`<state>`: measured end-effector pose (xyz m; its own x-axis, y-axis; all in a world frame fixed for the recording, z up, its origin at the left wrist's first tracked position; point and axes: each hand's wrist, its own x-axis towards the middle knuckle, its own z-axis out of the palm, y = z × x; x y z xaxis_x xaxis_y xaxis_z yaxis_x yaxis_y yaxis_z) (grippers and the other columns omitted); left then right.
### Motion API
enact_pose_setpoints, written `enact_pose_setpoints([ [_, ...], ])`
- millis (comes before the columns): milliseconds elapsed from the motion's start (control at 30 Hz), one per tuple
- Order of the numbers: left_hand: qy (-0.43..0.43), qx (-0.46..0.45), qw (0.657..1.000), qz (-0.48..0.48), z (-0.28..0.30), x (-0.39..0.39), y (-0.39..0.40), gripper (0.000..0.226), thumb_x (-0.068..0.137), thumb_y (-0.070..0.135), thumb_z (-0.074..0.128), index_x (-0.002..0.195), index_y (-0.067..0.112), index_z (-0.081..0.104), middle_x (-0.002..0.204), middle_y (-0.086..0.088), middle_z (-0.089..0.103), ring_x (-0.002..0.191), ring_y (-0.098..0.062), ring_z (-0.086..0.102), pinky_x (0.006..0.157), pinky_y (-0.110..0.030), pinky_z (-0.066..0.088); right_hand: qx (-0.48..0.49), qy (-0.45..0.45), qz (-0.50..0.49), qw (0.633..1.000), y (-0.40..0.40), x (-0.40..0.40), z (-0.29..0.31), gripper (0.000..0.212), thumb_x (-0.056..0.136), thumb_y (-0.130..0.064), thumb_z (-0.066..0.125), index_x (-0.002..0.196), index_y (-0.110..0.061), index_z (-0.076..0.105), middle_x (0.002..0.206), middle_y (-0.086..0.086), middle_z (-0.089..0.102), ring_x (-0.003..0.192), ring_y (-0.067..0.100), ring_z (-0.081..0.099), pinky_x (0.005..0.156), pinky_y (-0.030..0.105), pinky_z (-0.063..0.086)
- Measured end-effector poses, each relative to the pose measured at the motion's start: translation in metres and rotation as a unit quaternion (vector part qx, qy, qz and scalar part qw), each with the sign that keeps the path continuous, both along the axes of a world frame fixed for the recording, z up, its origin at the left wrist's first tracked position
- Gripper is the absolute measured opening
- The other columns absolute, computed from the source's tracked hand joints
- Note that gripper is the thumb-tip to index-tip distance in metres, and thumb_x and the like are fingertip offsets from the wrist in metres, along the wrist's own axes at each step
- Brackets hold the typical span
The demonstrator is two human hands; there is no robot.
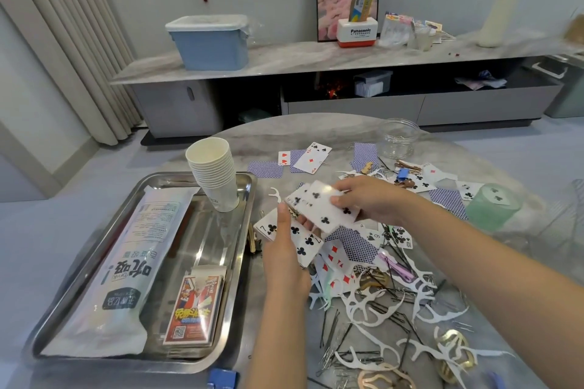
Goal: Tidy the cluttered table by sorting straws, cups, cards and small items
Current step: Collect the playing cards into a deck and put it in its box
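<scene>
glossy white cards (328, 208) sit pinched in the right hand (373, 199), just above the stack of cards (297, 237) gripped by the left hand (284, 249), thumb on top. both lie over the tabletop (284, 136), right of the steel tray (240, 262). the stack's long axis seems to run toward the lower right; motion blur hides the edges.

Tray (234, 265) at lower left holds cup stack (213, 174), straw packet (132, 265), card box (192, 309); loose cards (311, 156) right.
</scene>
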<state>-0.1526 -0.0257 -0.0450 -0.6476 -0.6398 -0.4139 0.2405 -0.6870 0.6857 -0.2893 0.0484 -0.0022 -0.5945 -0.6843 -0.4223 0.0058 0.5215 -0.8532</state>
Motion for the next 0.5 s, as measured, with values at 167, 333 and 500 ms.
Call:
enact_pose_setpoints([
  [167,-0.03,-0.01,0.999,0.028,-0.006,-0.006,-0.004,0.039,0.086,0.024,0.066,0.12,0.007,0.06,0.097,-0.01,0.072,0.082,-0.022,0.07,0.061,-0.032,0.058,-0.025,-0.044,0.123,0.991,-0.015,0.022,-0.001,0.036,0.094,0.009,0.04,0.123,0.0,0.059,0.112,0.018,0.065,0.094,0.024,0.06,0.083,0.031,0.05],
  [333,-0.04,0.02,0.995,0.088,-0.009,-0.003,-0.011,0.02,0.096,0.015,0.052,0.116,0.011,0.057,0.073,0.002,0.072,0.059,-0.009,0.069,0.046,-0.021,0.051,0.105,0.214,0.169,0.956,-0.007,0.009,-0.005,0.033,0.093,-0.012,0.056,0.126,-0.016,0.06,0.106,-0.005,0.063,0.088,0.011,0.058,0.073,0.016,0.044],
  [500,-0.026,0.033,0.997,0.068,-0.01,-0.003,-0.015,0.019,0.097,0.016,0.045,0.107,0.009,0.059,0.078,-0.005,0.073,0.065,-0.012,0.069,0.058,-0.026,0.053,0.228,0.279,0.259,0.896,0.0,0.011,-0.03,0.044,0.078,-0.025,0.075,0.12,-0.024,0.062,0.116,-0.001,0.056,0.101,0.016,0.055,0.082,0.026,0.042],
])
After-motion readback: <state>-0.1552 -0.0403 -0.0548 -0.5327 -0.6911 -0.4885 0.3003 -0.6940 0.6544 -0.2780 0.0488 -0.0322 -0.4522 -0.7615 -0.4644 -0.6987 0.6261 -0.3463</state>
